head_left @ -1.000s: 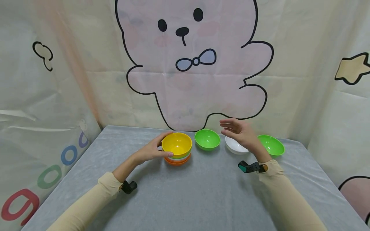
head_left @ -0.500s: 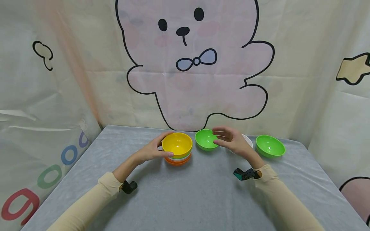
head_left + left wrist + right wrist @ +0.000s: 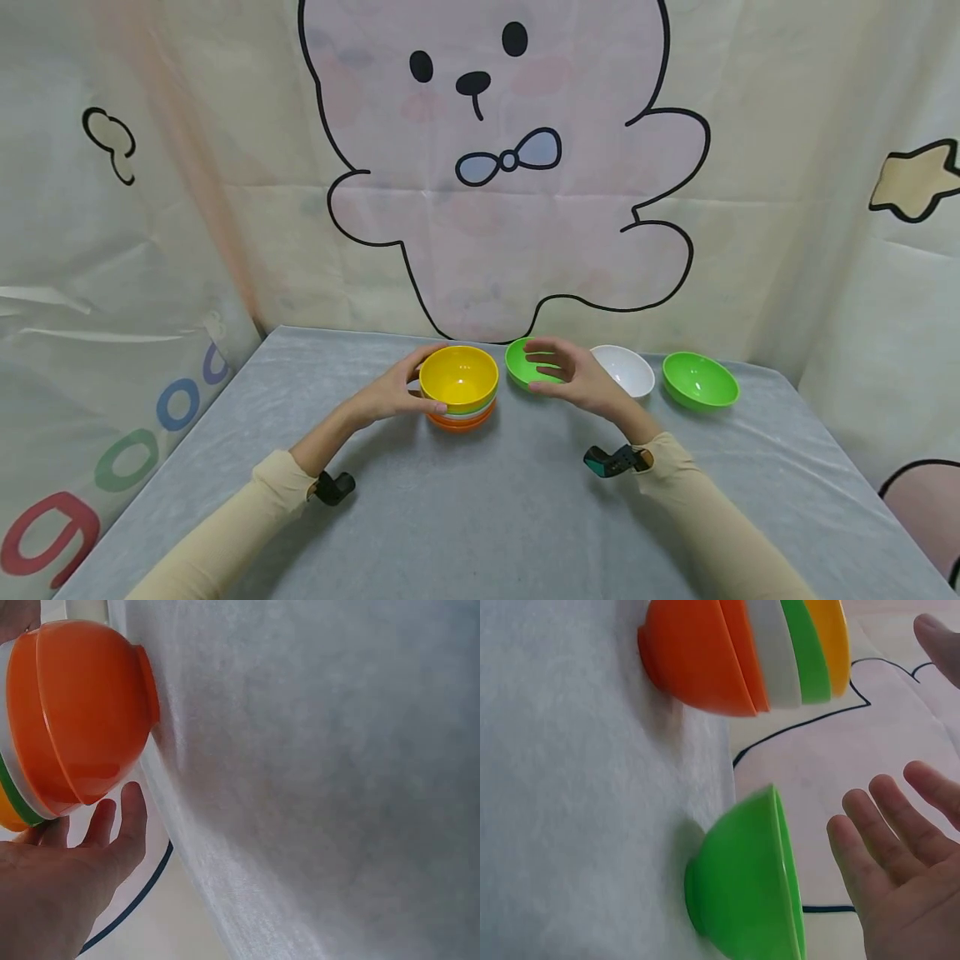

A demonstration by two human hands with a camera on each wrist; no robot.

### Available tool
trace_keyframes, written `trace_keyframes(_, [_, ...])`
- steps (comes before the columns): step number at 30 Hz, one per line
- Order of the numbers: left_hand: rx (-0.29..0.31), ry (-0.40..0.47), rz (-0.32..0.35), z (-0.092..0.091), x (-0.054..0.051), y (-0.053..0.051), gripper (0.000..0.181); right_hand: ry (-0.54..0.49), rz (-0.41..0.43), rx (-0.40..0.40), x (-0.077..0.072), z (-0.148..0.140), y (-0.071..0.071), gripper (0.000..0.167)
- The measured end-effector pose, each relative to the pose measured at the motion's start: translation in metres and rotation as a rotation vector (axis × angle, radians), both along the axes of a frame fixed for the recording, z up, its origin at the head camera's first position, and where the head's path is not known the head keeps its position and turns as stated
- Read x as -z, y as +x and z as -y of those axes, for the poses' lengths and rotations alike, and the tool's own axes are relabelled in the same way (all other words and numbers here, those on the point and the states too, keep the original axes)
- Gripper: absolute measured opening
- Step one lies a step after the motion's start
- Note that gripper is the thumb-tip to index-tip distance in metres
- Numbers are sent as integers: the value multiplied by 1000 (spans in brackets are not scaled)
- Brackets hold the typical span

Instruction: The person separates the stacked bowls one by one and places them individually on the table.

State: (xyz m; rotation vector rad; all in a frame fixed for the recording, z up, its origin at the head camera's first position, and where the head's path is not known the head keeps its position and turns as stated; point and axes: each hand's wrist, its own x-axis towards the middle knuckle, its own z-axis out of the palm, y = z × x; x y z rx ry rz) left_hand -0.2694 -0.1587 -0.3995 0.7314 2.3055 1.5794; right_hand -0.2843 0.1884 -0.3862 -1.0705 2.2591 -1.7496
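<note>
A nested stack of bowls stands on the table, with a yellow bowl [image 3: 459, 377] on top. Below it green and white rims show, then orange bowls [image 3: 97, 705] at the bottom. My left hand [image 3: 386, 393] holds the stack from its left side, thumb in front and fingers round the back. My right hand [image 3: 577, 383] hovers, holding nothing, in front of a green bowl [image 3: 517, 367] and partly hides it from the head camera. In the right wrist view its spread fingers are apart from that green bowl [image 3: 742, 877].
A white bowl [image 3: 626, 371] and another green bowl [image 3: 700, 381] stand to the right along the back of the table. The grey cloth-covered table [image 3: 480, 517] meets a curtain [image 3: 495, 250] printed with a cartoon bear.
My right hand has moved left and slightly down, from over the white bowl to in front of the green one, uncovering the white bowl. The left hand and stack have stayed put.
</note>
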Motion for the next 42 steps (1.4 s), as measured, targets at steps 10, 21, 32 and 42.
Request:
trace_keyframes(10, [23, 52, -18, 3, 7, 0, 90, 58, 31, -39, 3, 28, -1, 75])
trace_keyframes(21, [12, 32, -8, 2, 7, 2, 90, 75, 65, -65, 11, 53, -7, 85])
trace_keyframes(32, [20, 36, -18, 3, 9, 1, 88, 135, 59, -48, 15, 71, -10, 93])
trace_keyframes(42, [15, 26, -14, 3, 9, 1, 86, 144, 51, -40, 17, 79, -11, 94])
